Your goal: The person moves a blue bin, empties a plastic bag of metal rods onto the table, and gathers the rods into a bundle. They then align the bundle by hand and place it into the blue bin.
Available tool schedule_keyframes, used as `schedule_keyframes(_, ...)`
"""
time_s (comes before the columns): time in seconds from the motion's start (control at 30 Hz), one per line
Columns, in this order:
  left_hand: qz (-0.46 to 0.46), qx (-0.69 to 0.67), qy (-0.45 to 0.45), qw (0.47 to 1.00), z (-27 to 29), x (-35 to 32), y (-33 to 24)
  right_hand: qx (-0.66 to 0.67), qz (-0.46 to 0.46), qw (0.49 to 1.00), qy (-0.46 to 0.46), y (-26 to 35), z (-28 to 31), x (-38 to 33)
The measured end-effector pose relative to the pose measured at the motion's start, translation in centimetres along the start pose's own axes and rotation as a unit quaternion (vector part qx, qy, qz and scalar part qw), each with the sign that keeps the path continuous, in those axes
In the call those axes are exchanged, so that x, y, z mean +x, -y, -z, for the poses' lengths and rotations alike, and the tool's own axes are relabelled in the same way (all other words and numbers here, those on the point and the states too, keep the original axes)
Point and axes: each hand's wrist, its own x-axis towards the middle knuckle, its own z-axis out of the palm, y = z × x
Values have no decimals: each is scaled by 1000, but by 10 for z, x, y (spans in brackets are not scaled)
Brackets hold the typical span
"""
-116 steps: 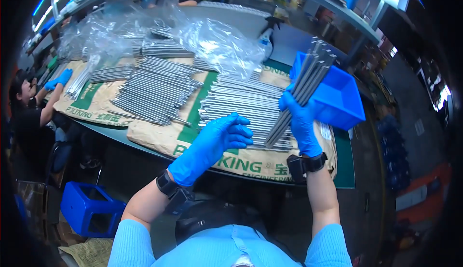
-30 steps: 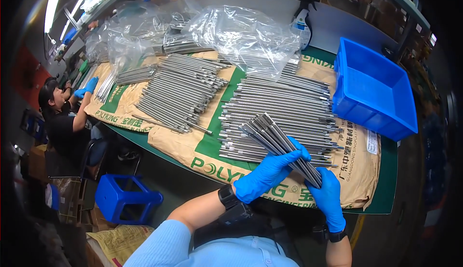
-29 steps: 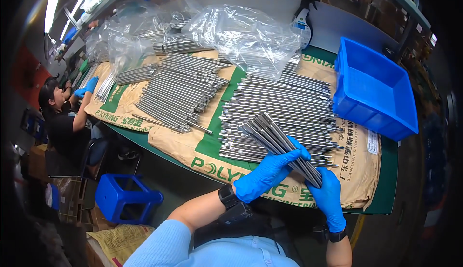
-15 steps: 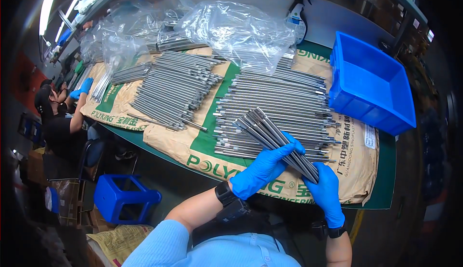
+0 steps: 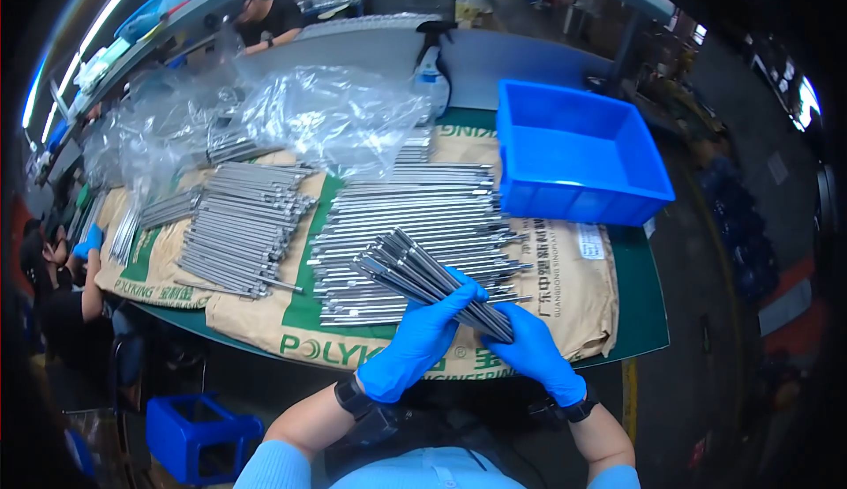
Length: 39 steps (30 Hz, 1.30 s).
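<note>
both hands are in blue gloves and both are wrapped round the same bundle of metal rods (image 5: 423,279). the left hand (image 5: 422,339) is curled closed over the middle of the bundle, fingers on top, and the right hand (image 5: 536,357) is closed round the near end, cupping it from below. the bundle sits tilted, its far end fanning out up and to the left of the left hand, just above the flat layer of rods (image 5: 415,215) spread on the paper sack (image 5: 573,286).

the risk i see is that fan. the far ends are splayed, not squared up, so the grip looks loose there; if either hand eases, i would expect the outer rods to slide out and drop onto the layer right under the left hand, knocking that tidy row crooked or rolling some toward the near table edge, which is close below both wrists.

the second worry is the smooth gloves on smooth steel: a tilt any steeper toward the right hand and the rods could shoot through the palm and off the table.

beyond the right hand, well apart, stands the blue bin (image 5: 578,158), and beyond the left hand lies crumpled clear plastic (image 5: 326,118). far off to the left of the left hand a second heap of rods (image 5: 238,229) lies, and a co-worker's gloved hand (image 5: 86,244) works near its far side; a long swing of the bundle that way could clip that heap.
</note>
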Motion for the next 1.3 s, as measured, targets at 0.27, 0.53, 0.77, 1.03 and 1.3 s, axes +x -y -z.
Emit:
schedule_keyframes(0.27, -18, 275, 56, 960, -67, -2, -11, 140, 136, 978, -80, 15, 17, 15)
schedule_keyframes(0.53, -54, 271, 62, 959, -55, -4, -24, -103, 180, 974, -94, 41, 88, 43)
schedule_keyframes(0.77, 85, 420, 147, 892, 29, -32, -57, -442, 217, 865, -92, 18, 224, 144)
schedule_keyframes(1.03, 149, 249, 101, 952, 70, -57, -55, -562, 118, 801, 166, -59, 219, 213)
schedule_keyframes(1.3, 132, 84, 37, 987, 81, -50, -52, -272, -107, 933, 208, -149, 179, 228)
